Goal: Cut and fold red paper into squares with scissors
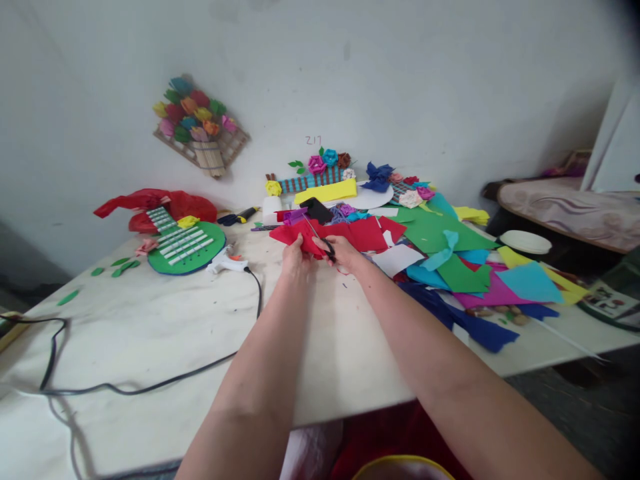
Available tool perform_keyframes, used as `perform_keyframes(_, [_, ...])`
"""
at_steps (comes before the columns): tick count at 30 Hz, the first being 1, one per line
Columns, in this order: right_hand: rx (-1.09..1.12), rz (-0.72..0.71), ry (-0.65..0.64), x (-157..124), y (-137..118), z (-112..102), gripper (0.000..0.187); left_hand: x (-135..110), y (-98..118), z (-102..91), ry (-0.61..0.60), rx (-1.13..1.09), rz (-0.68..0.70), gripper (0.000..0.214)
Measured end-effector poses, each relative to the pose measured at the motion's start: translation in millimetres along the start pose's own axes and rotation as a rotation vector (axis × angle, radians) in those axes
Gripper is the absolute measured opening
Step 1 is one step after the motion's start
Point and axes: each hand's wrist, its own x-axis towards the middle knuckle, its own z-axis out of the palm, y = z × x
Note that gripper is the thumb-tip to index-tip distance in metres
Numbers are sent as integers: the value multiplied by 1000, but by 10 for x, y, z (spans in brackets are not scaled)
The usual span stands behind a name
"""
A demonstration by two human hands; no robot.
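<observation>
My left hand is closed on a piece of red paper held just above the table. My right hand grips black-handled scissors, whose blades point up and left into the red paper. More red sheets lie flat right behind my hands.
A white glue gun with a black cord lies to the left, by a green round craft piece. Coloured paper sheets cover the right side. Paper flowers stand at the wall. A white plate sits far right.
</observation>
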Motion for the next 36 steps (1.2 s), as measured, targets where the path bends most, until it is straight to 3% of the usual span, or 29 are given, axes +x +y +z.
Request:
perform_keyframes(13, [-35,-14,38,60,72,7,31,10,-3,-4,-10,-16,12,16])
perform_keyframes(28, [48,-43,-49,54,79,-74,37,13,-37,-18,-30,-43,-3,12])
perform_keyframes(36, [17,-33,-6,44,38,-42,37,23,-67,-19,-33,-52,6,12])
